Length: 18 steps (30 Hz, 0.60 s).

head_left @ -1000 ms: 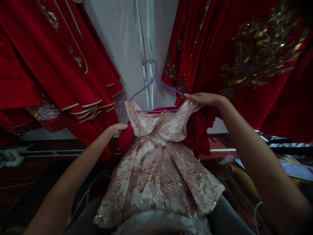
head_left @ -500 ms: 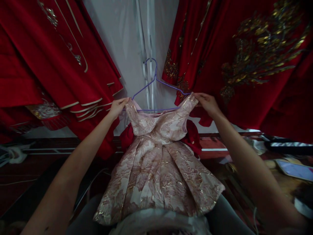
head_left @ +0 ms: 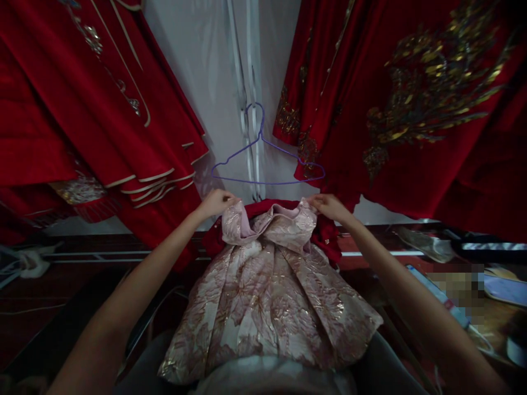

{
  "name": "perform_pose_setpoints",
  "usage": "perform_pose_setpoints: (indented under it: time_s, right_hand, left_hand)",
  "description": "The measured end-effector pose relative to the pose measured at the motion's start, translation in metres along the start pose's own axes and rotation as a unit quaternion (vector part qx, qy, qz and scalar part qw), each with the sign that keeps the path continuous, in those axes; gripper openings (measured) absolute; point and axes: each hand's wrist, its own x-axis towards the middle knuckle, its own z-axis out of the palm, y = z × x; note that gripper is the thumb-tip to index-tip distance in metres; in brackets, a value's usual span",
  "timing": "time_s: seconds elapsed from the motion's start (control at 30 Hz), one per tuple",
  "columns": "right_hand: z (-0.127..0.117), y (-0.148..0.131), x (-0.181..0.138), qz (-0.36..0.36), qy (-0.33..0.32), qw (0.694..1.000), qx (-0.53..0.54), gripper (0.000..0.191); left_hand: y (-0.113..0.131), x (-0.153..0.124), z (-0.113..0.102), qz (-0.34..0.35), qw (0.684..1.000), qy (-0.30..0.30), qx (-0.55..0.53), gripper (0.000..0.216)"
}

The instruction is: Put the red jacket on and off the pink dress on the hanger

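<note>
Pink-and-gold brocade dress [head_left: 267, 312] lies spread in the near middle of the scene, its flared, pleated skirt toward me and its bodice on the far side. At far left hang red garments [head_left: 123, 126] edged with pale piping, a silvery fringed trim [head_left: 84, 190] low among them. My left grip [head_left: 216, 203], thumb and fingers closed together, pinches the dress's left strap, where the neckline folds over and shows pale pink lining. At the far center, a purple hanger [head_left: 261, 135] hangs in front of a pale backdrop [head_left: 181, 71], higher in view than the dress and apart from its straps. Red cloth [head_left: 328, 241] shows behind the bodice and juts out on either side of it. My right grip [head_left: 331, 207], likewise closed, has the right strap between thumb and fingertips. At far right, another red garment [head_left: 349, 170] carries gold sequined embroidery [head_left: 436, 93] in a feathery, branching pattern; nearer on that side, a phone-like device [head_left: 508, 288] lies with its pale screen up, just past a patch that is blurred out.
</note>
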Motion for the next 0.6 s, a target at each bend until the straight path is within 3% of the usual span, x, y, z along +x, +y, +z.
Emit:
perform_pose_setpoints:
  time_s: [0.07, 0.13, 0.2, 0.3, 0.37, 0.5, 0.6]
  right_hand:
    - [0.007, -0.019, -0.003, -0.068, -0.009, 0.996, -0.059, 0.027]
    - [0.012, -0.039, -0.004, -0.127, 0.017, 0.986, -0.103, 0.028]
    - [0.013, -0.054, -0.003, -0.189, 0.070, 0.970, -0.138, 0.026]
    - [0.008, -0.061, 0.001, -0.251, 0.164, 0.943, -0.147, 0.024]
    - [0.000, -0.051, 0.002, -0.225, 0.229, 0.938, -0.132, 0.026]
    - [-0.015, -0.015, 0.001, -0.081, 0.356, 0.923, -0.124, 0.029]
    - [-0.020, 0.006, 0.003, -0.021, 0.396, 0.909, -0.127, 0.032]
  left_hand:
    - [0.029, 0.015, 0.008, 0.114, 0.991, 0.049, 0.051, 0.029]
    - [0.051, 0.030, 0.018, 0.189, 0.975, 0.061, 0.097, 0.025]
    - [0.063, 0.042, 0.029, 0.220, 0.966, 0.035, 0.131, 0.022]
    - [0.068, 0.049, 0.046, 0.210, 0.964, 0.001, 0.164, 0.019]
    - [0.068, 0.045, 0.052, 0.202, 0.964, 0.003, 0.170, 0.019]
    - [0.073, 0.025, 0.049, 0.201, 0.964, 0.024, 0.171, 0.023]
    - [0.081, 0.008, 0.038, 0.203, 0.963, 0.040, 0.174, 0.024]
